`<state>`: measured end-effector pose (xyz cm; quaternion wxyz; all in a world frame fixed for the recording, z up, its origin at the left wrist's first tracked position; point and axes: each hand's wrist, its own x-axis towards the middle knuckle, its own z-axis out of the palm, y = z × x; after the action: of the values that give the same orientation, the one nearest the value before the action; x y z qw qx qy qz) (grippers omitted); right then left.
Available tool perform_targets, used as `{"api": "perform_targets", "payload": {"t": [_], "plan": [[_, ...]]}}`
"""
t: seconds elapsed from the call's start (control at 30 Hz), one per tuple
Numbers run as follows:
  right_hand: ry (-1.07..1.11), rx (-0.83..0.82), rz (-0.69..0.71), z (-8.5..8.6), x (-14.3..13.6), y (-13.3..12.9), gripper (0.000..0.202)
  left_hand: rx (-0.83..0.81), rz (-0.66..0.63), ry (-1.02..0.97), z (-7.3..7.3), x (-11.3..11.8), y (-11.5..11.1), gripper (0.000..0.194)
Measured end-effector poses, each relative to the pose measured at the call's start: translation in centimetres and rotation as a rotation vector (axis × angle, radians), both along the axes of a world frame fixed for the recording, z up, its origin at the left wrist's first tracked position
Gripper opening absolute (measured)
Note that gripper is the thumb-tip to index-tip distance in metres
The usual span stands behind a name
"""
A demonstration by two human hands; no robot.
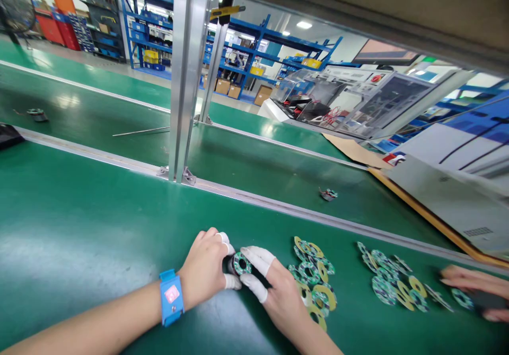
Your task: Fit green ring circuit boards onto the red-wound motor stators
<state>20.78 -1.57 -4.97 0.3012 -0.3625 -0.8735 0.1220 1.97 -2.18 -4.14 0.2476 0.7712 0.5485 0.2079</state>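
My left hand (207, 265), with white finger covers and a blue wrist strap (172, 298), grips the left side of a small round part with a green ring-shaped board (241, 264) on its face. On the other side, my right hand (274, 281) has its white-covered thumb and fingers closed on the same part. Both hands are just above the green table (99, 228). To the right of my right hand lies a loose pile of green ring boards and yellow rings (310, 273).
A second pile of ring boards (384, 275) lies farther right, beside another person's blurred hand (473, 283). An upright metal post (186, 79) stands beyond my hands on a metal rail. Small wired parts sit on the strip behind, one at right (328, 194), one at left (37, 114).
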Motion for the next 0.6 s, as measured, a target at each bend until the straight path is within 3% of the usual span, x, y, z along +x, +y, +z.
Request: {"api": "perform_targets", "payload": {"t": [0.23,0.6], "plan": [[-0.082,-0.021,0.028,0.4,0.5,0.4,0.032,0.012,-0.008,0.0,-0.1,0.0,0.0,0.034],[-0.07,-0.247,0.039,3.6,-1.3,0.4,0.022,-0.008,-0.011,0.039,0.3,0.0,0.0,0.032]]}}
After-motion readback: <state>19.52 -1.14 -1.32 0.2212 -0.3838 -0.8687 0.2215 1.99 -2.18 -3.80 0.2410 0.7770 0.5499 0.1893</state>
